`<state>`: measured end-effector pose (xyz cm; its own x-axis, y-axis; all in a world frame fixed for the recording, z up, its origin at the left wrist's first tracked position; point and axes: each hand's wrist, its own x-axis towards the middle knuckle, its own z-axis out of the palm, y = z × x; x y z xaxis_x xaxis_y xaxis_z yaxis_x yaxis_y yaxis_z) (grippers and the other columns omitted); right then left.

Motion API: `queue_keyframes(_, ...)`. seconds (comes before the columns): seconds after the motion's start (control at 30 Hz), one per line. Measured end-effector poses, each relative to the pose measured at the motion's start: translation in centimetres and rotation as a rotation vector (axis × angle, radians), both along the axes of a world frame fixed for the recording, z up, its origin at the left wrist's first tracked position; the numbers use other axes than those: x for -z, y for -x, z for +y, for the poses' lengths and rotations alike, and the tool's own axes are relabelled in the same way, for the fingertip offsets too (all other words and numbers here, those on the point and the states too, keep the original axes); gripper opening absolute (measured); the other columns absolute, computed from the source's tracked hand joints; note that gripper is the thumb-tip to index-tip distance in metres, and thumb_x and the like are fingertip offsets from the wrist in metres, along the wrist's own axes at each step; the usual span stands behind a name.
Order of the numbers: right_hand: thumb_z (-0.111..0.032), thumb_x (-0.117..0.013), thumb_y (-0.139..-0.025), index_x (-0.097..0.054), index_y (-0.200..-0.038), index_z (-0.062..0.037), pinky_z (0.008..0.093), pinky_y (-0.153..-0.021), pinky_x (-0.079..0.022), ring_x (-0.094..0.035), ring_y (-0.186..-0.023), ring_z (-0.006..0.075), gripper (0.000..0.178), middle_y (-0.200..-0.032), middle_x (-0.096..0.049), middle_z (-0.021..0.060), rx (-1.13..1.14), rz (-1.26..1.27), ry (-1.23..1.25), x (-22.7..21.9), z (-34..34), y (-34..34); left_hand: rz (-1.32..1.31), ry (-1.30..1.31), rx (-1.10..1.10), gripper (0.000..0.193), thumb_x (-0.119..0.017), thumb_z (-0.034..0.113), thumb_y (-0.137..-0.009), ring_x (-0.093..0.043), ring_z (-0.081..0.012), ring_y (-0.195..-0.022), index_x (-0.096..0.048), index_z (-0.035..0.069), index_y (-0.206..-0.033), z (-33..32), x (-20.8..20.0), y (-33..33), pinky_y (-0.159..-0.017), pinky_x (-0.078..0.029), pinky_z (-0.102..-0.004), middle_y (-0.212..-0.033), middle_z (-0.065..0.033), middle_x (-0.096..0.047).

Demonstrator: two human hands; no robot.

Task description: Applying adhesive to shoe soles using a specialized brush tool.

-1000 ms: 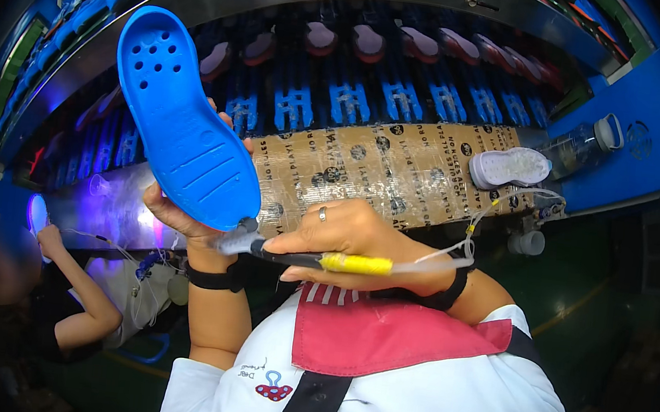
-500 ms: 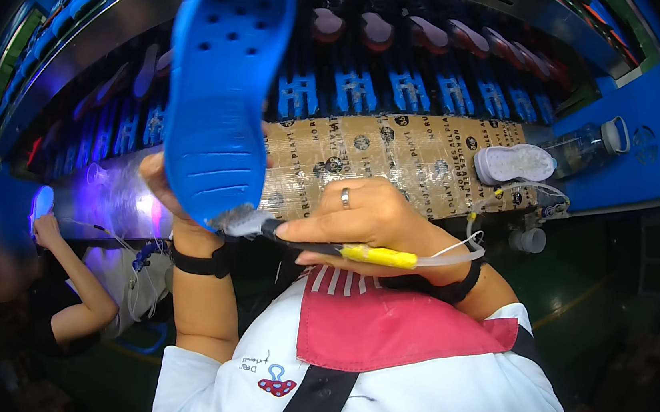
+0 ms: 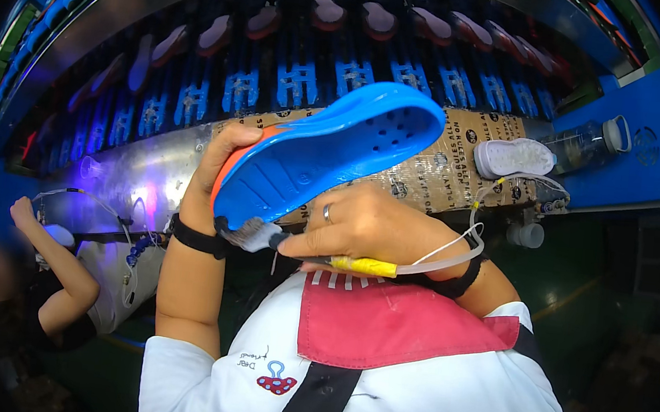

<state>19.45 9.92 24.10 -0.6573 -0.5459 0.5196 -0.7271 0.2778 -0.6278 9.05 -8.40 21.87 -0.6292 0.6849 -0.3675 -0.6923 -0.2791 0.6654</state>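
Observation:
A blue shoe sole (image 3: 303, 159) with an orange rim is gripped at its near end by my left hand (image 3: 225, 155). It lies tilted, with its holed end pointing up to the right. My right hand (image 3: 372, 225), a ring on one finger, is closed round a brush (image 3: 262, 236) that has a yellow-taped handle and a clear tube running back over the wrist. The brush's bristles press against the sole's near, lower-left end. Part of my left hand is hidden behind the sole.
Behind is a line of blue holders (image 3: 299, 82) carrying several shoe parts. Cardboard (image 3: 466, 132) covers the ledge; a white sole (image 3: 514, 159) and a clear bottle (image 3: 586, 146) stand at its right. On the left, a co-worker's arm (image 3: 69, 275) reaches toward the ledge.
My left hand has swung the sole from upright to tilted right and lower, bringing its orange rim into view. The brush stays at its near end. The co-worker's hand has shifted left.

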Motion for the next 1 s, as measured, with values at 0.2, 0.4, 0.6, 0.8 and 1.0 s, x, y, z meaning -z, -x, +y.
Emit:
queue_keyframes(0.2, -0.015, -0.070, -0.076, -0.068, -0.089, -0.0144, 0.0334, -0.058, -0.048, -0.061, -0.066, 0.0234, 0.013, -0.065, -0.059, 0.0064, 0.076, 0.002, 0.013, 0.4, 0.7, -0.4, 0.034, 0.170, 0.071, 0.048, -0.049, 0.033, -0.084, -0.066, -0.0224, -0.089, -0.059, -0.005, -0.112, -0.2, 0.4, 1.0, -0.081, -0.053, -0.0305, -0.101, -0.0175, -0.066)
queue_keyframes(0.4, -0.016, -0.071, -0.074, -0.069, -0.092, -0.0141, 0.0337, -0.055, -0.047, -0.057, -0.059, 0.0230, 0.018, -0.062, -0.057, 0.0067, 0.076, 0.046, -0.067, 1.6, 1.0, -0.8, -0.022, 0.223, -0.038, 0.045, -0.053, 0.033, -0.084, -0.066, -0.0220, -0.084, -0.062, -0.004, -0.108, -0.6, -0.6, 0.1, -0.078, -0.053, -0.0293, -0.097, -0.0165, -0.067)
queue_keyframes(0.6, -0.014, -0.071, -0.073, -0.070, -0.090, -0.0128, 0.0332, -0.053, -0.045, -0.056, -0.057, 0.0229, 0.017, -0.061, -0.055, 0.0072, 0.247, 0.071, -0.075, 1.9, 1.3, -1.5, -0.034, 0.197, 0.000, 0.038, -0.060, 0.028, -0.082, -0.066, -0.0205, -0.082, -0.064, -0.003, -0.104, -1.2, -1.4, 0.9, -0.075, -0.054, -0.0278, -0.095, -0.0164, -0.067)
queue_keyframes(0.8, -0.017, -0.075, -0.073, -0.070, -0.091, -0.0093, 0.0329, -0.059, -0.050, -0.062, -0.064, 0.0251, 0.020, -0.066, -0.062, 0.0086, 0.230, -0.067, 0.078, 1.7, 1.9, -1.7, 0.001, 0.128, -0.035, 0.041, -0.056, 0.029, -0.086, -0.065, -0.0204, -0.088, -0.061, -0.004, -0.110, -1.0, -0.7, 0.7, -0.079, -0.053, -0.0292, -0.099, -0.0162, -0.067)
queue_keyframes(1.0, -0.014, -0.076, -0.074, -0.070, -0.093, -0.0046, 0.0285, -0.061, -0.048, -0.064, -0.067, 0.0216, 0.022, -0.080, -0.069, 0.0110, 0.521, -0.211, 0.340, 3.1, 4.3, -1.2, 0.016, 0.042, 0.073, 0.054, -0.044, 0.040, -0.085, -0.061, -0.0302, -0.101, -0.055, 0.000, -0.120, 2.0, 0.4, -0.8, -0.091, -0.048, -0.0406, -0.112, -0.0174, -0.063)
